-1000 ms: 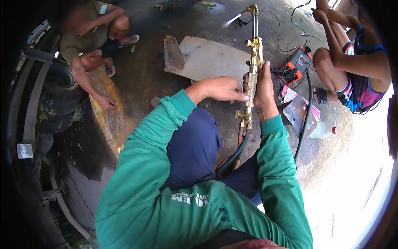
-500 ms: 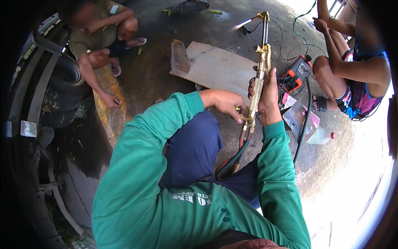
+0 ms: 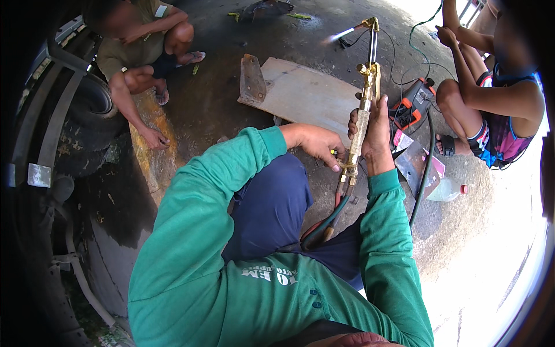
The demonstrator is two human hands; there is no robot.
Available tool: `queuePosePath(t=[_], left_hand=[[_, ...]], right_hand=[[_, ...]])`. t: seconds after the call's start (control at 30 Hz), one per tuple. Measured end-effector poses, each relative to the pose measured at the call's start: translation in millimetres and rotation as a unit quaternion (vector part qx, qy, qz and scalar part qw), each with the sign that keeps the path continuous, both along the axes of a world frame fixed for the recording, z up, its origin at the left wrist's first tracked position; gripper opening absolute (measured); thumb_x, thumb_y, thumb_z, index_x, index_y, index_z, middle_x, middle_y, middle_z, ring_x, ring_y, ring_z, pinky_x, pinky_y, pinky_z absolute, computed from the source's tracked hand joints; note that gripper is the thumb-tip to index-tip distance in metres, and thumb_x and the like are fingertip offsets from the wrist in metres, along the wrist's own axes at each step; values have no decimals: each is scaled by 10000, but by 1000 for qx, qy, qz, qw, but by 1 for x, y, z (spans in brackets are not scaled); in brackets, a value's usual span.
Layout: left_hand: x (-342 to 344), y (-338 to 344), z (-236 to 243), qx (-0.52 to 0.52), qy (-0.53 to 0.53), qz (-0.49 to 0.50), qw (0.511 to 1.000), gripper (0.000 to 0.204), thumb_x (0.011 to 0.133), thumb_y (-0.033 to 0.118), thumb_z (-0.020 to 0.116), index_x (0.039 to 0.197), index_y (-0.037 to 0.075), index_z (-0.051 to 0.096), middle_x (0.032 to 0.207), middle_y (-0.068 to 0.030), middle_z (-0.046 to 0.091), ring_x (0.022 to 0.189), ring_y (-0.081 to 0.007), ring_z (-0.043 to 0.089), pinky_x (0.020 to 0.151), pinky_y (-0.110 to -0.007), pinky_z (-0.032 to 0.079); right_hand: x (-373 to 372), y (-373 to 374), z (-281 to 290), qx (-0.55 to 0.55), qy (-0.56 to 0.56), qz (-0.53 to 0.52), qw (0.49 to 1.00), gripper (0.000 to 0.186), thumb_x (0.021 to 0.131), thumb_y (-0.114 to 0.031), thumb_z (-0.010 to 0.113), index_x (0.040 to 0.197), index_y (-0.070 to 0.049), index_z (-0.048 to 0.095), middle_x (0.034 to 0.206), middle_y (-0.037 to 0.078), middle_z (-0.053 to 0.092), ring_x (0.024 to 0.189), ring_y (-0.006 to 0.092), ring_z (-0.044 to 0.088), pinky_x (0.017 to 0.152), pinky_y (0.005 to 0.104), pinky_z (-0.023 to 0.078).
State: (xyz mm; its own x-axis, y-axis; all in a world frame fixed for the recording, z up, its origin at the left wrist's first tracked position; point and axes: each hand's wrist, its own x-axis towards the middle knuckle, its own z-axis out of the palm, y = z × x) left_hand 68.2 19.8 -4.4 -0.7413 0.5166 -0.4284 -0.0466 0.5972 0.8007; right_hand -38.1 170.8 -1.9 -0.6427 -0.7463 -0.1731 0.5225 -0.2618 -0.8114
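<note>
A brass cutting torch (image 3: 362, 118) stands out ahead of me, its bent head (image 3: 370, 24) at the far end. From the tip a whitish-blue flame (image 3: 342, 34) burns toward the left. My right hand (image 3: 377, 130) is closed round the torch's handle, thumb along its side. At the near end, the fingers of my left hand (image 3: 318, 144) are bent in against the brass valve fittings (image 3: 349, 172); a small yellow-green thing (image 3: 333, 152) shows between them, too little of it to name. Red and green hoses (image 3: 326, 222) run from the torch down beside my knee.
A rusty steel plate (image 3: 306, 89) with an upright bracket (image 3: 252, 78) lies beyond my hands. One person (image 3: 139, 46) squats at the far left, another (image 3: 491, 98) at the right. Near the latter are an orange-and-black machine (image 3: 411, 104), a thick hose (image 3: 429, 165) and a plastic bottle (image 3: 448, 189).
The torch has shifted very slightly right along with my hands. Its flame looks whiter and bluer, with less orange. Both hands keep their places on the torch.
</note>
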Motion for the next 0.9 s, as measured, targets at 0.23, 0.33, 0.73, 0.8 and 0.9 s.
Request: queuePosePath(t=[0.23,0.33,0.73,0.8,0.9], left_hand=[[-3,-18,3,-5,69,91,993,447,922,371,776,1197,22,726,990,-76,745,869,-200,648,812,-365,517],[-19,-32,13,-6,113,338,934,453,946,356,754,1227,4,710,988,-86,760,840,-189,671,791,-346,533],[-45,-49,4,19,383,518,764,297,947,258,753,1088,-3,740,899,-115,767,843,-174,733,775,-331,557],[-45,-48,1,3,408,512,756,280,936,247,766,1058,-5,746,870,-110,762,814,-167,725,751,-331,551],[-49,-50,-5,10,413,513,752,270,923,236,780,1039,-7,748,836,-107,755,776,-164,715,720,-331,544]], right_hand=[[0,-1,0,4,6,3,1000,737,1018,-762,295,1284,-116,528,675,31,534,483,147,525,413,291,452],[3,-3,-2,35,1,-5,999,719,1029,-750,275,1273,-125,534,673,27,532,480,146,518,413,290,445],[32,-20,-15,106,40,27,993,648,1070,-676,264,1221,-106,532,652,30,543,450,137,517,389,286,449],[32,-21,-18,109,37,25,993,640,1069,-679,264,1209,-113,530,652,30,545,450,137,518,388,286,447],[32,-22,-18,107,41,27,993,627,1068,-680,265,1190,-124,528,653,30,548,449,138,519,386,285,445]])
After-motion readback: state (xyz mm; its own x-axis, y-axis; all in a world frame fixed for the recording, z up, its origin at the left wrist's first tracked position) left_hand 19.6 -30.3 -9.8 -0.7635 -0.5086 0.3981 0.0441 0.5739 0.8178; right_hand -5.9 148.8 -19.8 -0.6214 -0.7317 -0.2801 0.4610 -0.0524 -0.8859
